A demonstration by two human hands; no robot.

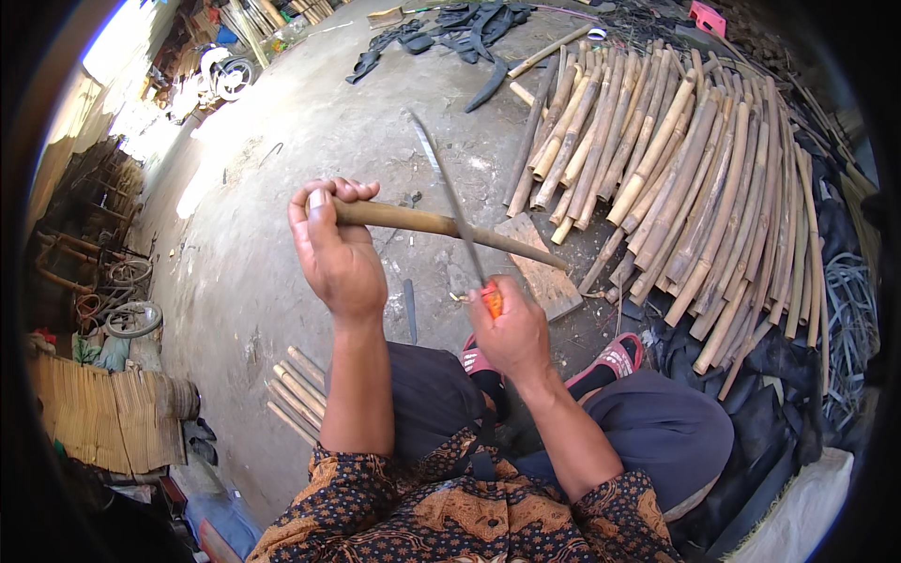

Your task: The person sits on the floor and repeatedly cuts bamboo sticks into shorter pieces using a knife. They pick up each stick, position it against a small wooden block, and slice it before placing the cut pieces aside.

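My left hand (340, 249) is closed around the near-left end of a bamboo pole (404, 218), thumb along its top. The brown pole slants down to the right, its far end over a wooden board (549, 281) on the ground. My right hand (510, 328) grips the orange handle of a long, narrow-bladed knife (447, 188). Its blade points up and away, crossing the pole past its middle; whether the two touch I cannot tell. A second dark flat blade (410, 310) lies on the floor between my forearms.
A large heap of bamboo poles (694, 178) fills the right side. Shorter bamboo pieces (298, 394) lie by my left knee. Dark strips (469, 33) are scattered at the back; split bamboo (113, 413), bicycles (131, 291) and a motorbike (230, 75) stand left.
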